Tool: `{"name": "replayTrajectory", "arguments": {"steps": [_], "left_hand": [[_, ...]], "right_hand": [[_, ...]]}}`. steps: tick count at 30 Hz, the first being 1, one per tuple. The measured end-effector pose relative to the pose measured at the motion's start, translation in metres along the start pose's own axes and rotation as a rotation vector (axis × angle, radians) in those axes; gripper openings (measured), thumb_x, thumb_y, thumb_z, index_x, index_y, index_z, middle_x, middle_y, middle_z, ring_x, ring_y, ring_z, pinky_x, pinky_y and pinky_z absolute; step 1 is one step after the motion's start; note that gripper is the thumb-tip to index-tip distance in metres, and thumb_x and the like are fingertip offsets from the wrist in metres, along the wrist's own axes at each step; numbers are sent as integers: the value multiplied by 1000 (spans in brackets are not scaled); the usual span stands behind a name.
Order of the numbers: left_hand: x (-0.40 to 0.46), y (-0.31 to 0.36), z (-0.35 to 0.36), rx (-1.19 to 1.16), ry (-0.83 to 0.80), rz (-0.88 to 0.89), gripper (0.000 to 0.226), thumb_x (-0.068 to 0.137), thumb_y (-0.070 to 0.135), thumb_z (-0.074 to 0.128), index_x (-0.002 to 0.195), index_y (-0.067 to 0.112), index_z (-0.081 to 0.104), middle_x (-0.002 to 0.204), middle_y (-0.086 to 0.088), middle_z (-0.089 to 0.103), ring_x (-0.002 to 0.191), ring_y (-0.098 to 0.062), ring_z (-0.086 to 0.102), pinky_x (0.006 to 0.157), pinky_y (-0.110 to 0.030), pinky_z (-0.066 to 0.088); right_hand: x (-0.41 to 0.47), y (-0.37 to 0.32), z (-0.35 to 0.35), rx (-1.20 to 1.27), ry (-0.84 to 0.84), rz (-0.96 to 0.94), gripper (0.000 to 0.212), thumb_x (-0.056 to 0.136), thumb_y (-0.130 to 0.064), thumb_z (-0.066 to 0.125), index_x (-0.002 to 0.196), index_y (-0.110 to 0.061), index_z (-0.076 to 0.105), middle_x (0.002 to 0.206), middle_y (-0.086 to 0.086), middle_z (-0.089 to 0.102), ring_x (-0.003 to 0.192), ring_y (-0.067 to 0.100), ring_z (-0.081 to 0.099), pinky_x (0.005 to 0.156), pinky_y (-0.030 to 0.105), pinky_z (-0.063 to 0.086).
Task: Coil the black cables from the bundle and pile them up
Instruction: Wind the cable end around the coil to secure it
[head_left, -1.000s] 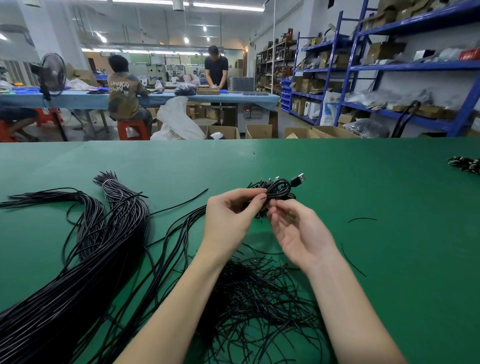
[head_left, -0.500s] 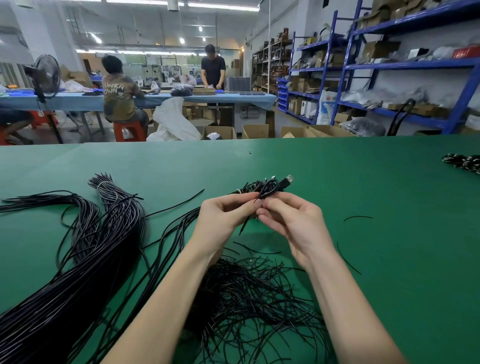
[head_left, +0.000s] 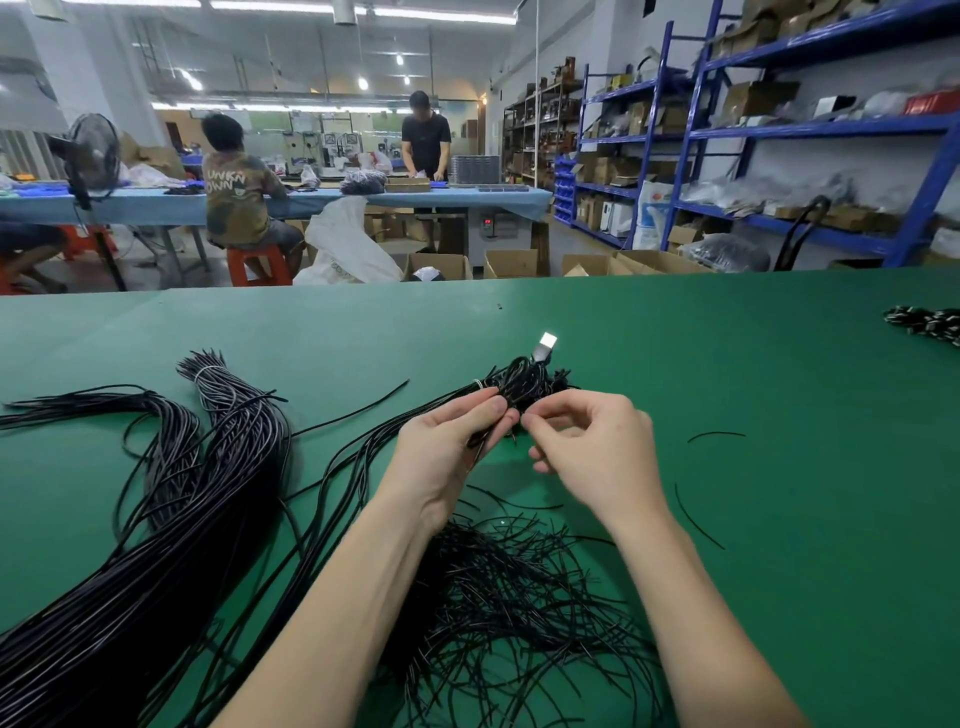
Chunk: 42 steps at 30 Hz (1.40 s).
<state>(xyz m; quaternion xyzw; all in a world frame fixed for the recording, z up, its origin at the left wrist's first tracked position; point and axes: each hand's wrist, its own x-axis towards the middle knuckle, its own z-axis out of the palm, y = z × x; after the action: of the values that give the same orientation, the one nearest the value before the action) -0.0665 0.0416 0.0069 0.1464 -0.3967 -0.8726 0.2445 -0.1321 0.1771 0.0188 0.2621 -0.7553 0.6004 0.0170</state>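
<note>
A small coiled black cable (head_left: 522, 383) with a silver USB plug (head_left: 546, 343) pointing up is held above the green table (head_left: 675, 364). My left hand (head_left: 452, 441) pinches the coil at its lower end. My right hand (head_left: 597, 447) is just to its right, fingertips pinching a thin black tie at the coil. A long bundle of black cables (head_left: 156, 519) lies on the left, bound near its far end. Under my forearms is a heap of thin black ties (head_left: 509, 613).
A pile of coiled cables (head_left: 930, 325) lies at the table's right edge. Two loose ties (head_left: 696, 514) lie right of my right hand. Beyond the table are cardboard boxes, blue shelving and two people at a blue table.
Both hands stayed at the coil and turned it; the USB plug now points upward and farther away. My right hand's fingers curled in, pinching at the tie.
</note>
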Motion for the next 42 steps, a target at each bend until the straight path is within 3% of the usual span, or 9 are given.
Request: {"name": "replayTrajectory", "arguments": {"steps": [6,11,15,19,28,34,38,40,42], "left_hand": [[-2,-2,1,46,0,2,20,80,-8,71,99,-5,71,91,-17,76,82,-22,76,69,-18,58],[-5,-2,4,170,-53,78,16,83,-4,72,98,1,74,93,-19,76,84,-20,75,74,-18,57],[-9,-2,7,399,-124,214,12,83,5,77,86,16,81,92,-16,77,86,-22,75,82,-23,58],[-12,-5,10,529,-146,324,15,84,3,77,94,15,78,91,-9,78,88,-21,76,80,-21,57],[-14,-7,13,521,-166,312,15,90,8,71,95,19,79,92,-6,79,90,-16,75,78,-16,54],[-13,-12,15,444,-38,268,5,87,11,76,84,13,80,86,-10,78,83,-18,76,71,-15,55],[-10,-11,17,393,43,228,5,88,7,72,86,7,77,82,-10,77,75,-14,73,70,-18,56],[-10,-10,19,321,31,174,6,89,7,70,89,4,75,85,-13,77,76,-17,72,78,-23,59],[-11,-9,21,241,-10,136,8,90,5,68,93,0,74,84,-12,76,73,-15,71,75,-21,58]], "right_hand": [[1,1,-3,-38,-83,55,11,87,-17,78,77,-23,77,68,-4,73,55,8,71,51,18,56],[3,-5,-6,379,-190,245,8,90,-13,75,83,-13,77,65,-4,71,55,4,61,52,19,54],[4,-6,-8,483,-235,351,8,87,-12,78,79,-10,78,65,-3,70,51,2,57,48,14,50],[6,-2,-10,510,-210,408,11,83,-15,81,78,-6,76,63,-1,69,50,2,58,47,14,50],[7,5,-11,444,-165,281,12,90,-13,76,85,-2,73,64,-1,71,56,6,63,55,22,57],[5,7,-4,314,-117,244,17,86,-15,81,90,1,75,75,15,75,57,10,66,58,26,59],[5,5,-8,459,-215,299,10,89,-7,76,93,2,74,78,10,75,61,9,67,60,25,60],[5,4,-12,545,-276,328,5,90,-4,72,92,0,73,77,6,75,64,8,68,61,25,61],[5,2,-12,617,-292,353,4,91,-4,70,92,-1,73,78,6,74,65,9,69,61,26,61]]}}
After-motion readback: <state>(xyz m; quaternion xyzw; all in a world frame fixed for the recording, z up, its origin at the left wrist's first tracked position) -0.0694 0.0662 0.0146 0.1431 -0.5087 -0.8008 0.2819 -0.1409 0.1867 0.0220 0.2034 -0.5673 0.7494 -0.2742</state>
